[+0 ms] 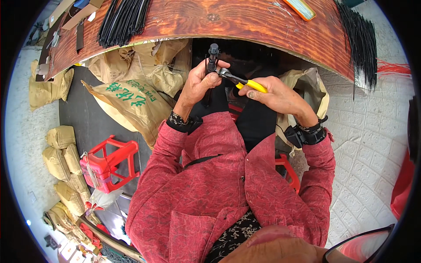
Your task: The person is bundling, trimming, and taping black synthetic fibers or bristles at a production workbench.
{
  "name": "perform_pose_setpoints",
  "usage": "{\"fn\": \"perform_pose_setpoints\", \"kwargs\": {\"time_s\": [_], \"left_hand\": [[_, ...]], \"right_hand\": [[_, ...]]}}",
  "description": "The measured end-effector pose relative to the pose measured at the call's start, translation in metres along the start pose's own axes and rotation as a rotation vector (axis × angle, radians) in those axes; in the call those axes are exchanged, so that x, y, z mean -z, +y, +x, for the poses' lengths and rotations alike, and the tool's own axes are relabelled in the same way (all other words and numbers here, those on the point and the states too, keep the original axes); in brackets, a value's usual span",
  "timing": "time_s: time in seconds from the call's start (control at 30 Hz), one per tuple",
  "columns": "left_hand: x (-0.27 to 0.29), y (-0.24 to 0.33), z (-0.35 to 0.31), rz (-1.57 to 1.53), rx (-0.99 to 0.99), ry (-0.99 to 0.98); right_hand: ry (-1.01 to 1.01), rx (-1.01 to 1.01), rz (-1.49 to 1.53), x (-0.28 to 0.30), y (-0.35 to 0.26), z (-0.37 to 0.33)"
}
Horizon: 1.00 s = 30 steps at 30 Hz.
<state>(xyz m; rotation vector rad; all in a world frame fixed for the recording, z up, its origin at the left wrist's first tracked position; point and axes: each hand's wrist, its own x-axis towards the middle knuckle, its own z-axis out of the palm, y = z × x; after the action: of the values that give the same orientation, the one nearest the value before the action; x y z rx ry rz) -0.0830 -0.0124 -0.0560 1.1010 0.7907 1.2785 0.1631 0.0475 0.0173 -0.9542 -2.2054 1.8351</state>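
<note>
My left hand (pixel 195 87) is closed around a slim black piece with a knobbed cylindrical head (pixel 213 50), held upright just off the table's near edge. Its thumb and fingers pinch low on the piece, and a dark strip hangs below them. Closed on the yellow handles of a pair of diagonal cutters (pixel 256 86) is my right hand (pixel 280 94). The cutters' metal jaws reach left to the black piece, beside my left fingertips. Whether the jaws grip anything there is hidden by those fingers.
The curved wooden table (pixel 245 21) carries a bundle of black strips (pixel 124 22), with another bundle (pixel 360 41) at its right edge. An orange-rimmed tray (pixel 301 8) is there too. Paper sacks (pixel 131 107) and a red plastic stool (pixel 125 160) stand at left.
</note>
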Motion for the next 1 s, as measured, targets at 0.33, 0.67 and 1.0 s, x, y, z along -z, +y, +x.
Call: {"fn": "perform_pose_setpoints", "kwargs": {"time_s": [0.33,0.67,1.0], "left_hand": [[0.009,-0.008,0.007,-0.076,-0.022,-0.016],[0.035,-0.022,0.031,-0.148,-0.058,0.008],[0.057,-0.032,0.057,-0.225,-0.048,0.001]], "right_hand": [[0.179,0.198,-0.422,-0.001,0.005,0.009],[0.286,0.276,-0.164,-0.021,0.039,0.054],[0.376,0.303,0.069,-0.043,0.076,0.099]]}}
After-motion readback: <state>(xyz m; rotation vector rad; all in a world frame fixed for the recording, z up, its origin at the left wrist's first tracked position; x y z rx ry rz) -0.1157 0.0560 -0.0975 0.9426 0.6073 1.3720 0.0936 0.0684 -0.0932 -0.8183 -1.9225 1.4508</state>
